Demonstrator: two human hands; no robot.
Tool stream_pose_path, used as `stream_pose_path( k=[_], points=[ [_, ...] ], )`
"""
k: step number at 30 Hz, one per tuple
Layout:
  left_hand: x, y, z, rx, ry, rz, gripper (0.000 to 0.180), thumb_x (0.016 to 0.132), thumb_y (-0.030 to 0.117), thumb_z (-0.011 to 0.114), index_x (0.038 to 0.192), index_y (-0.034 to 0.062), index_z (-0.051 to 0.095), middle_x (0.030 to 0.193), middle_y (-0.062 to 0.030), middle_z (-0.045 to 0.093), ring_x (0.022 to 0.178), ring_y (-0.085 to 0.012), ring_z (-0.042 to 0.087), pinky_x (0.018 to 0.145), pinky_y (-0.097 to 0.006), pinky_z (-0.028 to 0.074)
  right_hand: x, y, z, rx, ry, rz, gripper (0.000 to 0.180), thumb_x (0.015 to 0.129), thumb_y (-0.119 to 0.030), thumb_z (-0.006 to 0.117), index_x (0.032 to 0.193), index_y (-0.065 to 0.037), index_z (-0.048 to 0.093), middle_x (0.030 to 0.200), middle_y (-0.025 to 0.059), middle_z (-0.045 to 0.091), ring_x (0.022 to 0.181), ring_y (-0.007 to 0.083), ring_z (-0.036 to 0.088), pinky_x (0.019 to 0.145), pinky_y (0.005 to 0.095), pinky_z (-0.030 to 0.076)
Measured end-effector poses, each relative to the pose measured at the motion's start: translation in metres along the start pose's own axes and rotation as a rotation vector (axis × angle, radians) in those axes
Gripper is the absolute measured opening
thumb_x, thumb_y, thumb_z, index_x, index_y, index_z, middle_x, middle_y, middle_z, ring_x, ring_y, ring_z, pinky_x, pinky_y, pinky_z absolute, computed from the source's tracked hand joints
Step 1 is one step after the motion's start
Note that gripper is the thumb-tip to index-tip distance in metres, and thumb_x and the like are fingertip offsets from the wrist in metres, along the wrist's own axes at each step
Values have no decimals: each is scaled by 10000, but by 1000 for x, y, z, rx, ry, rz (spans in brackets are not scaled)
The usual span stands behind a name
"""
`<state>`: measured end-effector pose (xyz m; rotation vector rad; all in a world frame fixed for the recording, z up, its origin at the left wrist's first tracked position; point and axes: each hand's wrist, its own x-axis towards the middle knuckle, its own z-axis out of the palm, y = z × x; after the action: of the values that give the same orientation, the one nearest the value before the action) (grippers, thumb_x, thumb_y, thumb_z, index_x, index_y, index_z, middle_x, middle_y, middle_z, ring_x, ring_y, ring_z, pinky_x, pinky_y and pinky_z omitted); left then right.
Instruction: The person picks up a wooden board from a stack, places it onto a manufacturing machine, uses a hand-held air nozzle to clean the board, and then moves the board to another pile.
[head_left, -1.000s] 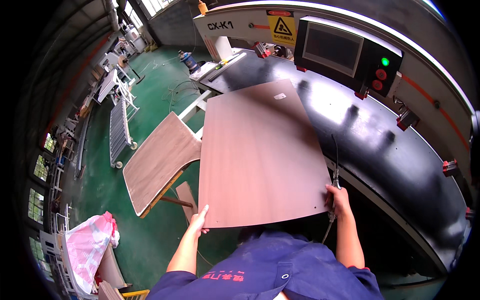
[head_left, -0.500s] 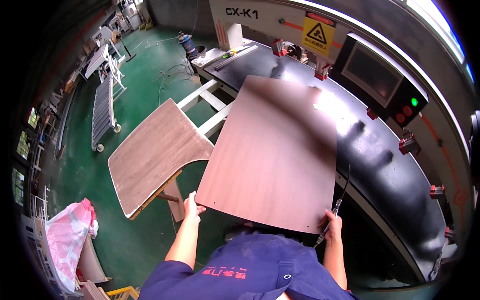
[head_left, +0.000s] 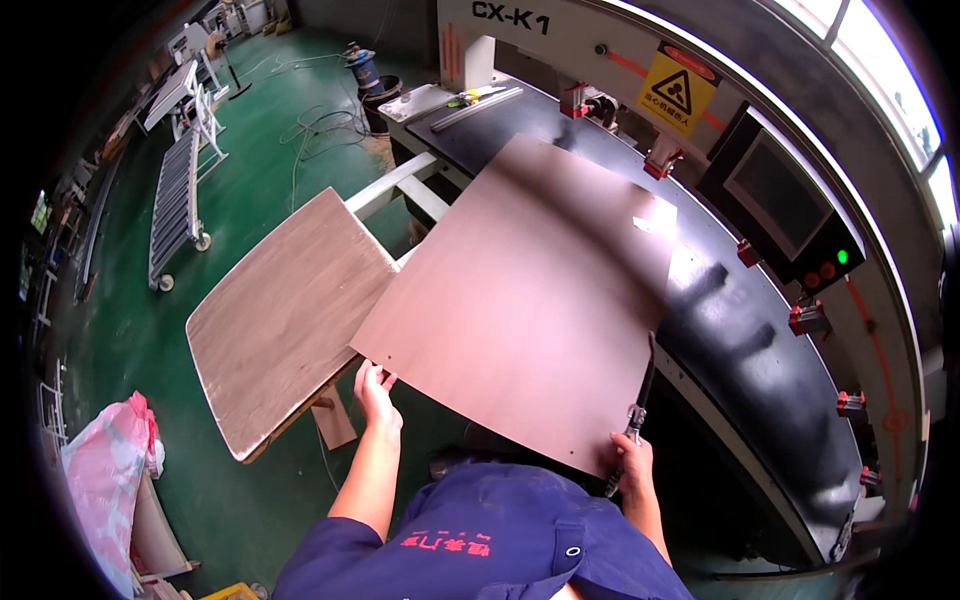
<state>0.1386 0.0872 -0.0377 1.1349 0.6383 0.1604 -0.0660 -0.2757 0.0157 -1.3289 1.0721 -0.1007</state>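
A large flat wood-grain panel (head_left: 510,300) reaches from in front of me onto the machine's black bed. My left hand (head_left: 377,395) is closed on its near left corner, the fingertips partly hidden at the edge. At the near right corner, my right hand (head_left: 632,466) is closed round a slim metal air blow gun (head_left: 636,420) with a long dark nozzle. That hand also touches the panel's edge; how firmly it grips the panel I cannot tell. Beneath the panel's left side lies part of a second wood-grain board (head_left: 290,310) with pale edges, resting on a stand.
The machine's black bed (head_left: 740,330) curves along the right, below a beam with red-tipped clamps (head_left: 664,158) and a control screen (head_left: 780,200). A light metal frame (head_left: 420,190) juts from the bed. A wheeled roller conveyor (head_left: 177,195) and pink plastic-wrapped pieces (head_left: 108,475) stand left.
The large panel has turned and shifted left, so its left side now overlaps the second board. Both hands have moved left with it, the left one also farther away. The view has shifted slightly.
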Motion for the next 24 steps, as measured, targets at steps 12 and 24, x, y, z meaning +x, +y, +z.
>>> stream_pose_path(
  k=[12,24],
  points=[
    [73,7,48,191,-80,-38,424,830,203,501,1183,-25,563,1206,-130,548,1162,-233,473,1027,-348,332,26,5,75,-18,-173,2,230,770,-111,689,618,-91,517,584,-50,470,515,63,397,486,255,304],
    [168,10,103,85,-471,-73,425,846,196,532,1214,-16,522,1390,-118,401,1378,-210,217,1149,-370,115,77,-21,132,-69,-297,-52,214,778,-148,690,653,-62,539,568,2,508,469,115,495,430,272,400]
  ],
)
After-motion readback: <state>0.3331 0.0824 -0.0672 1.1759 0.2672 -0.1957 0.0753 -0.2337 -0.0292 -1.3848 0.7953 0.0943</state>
